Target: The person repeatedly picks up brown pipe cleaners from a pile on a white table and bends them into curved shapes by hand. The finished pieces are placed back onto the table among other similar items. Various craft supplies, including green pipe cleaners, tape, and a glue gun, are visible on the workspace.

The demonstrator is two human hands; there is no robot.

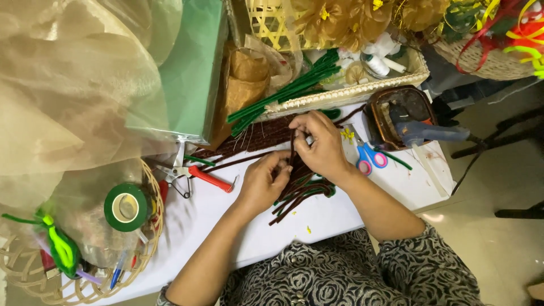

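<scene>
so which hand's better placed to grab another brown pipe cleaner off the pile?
Probably the left hand. It pinches only the lower end of the brown pipe cleaner and sits right over the brown pile. The right hand grips the upper end, farther back.

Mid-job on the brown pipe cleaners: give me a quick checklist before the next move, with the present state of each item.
1. Left hand pinches the brown pipe cleaner: ok.
2. Right hand has its grip on the upper end: ok.
3. Spare brown stems lie beside the hands: ok.
4. Red-handled pliers within reach on the white table: ok.
5. Blue-and-pink scissors closed: cannot tell.
6. Glue gun off: cannot tell.
</scene>
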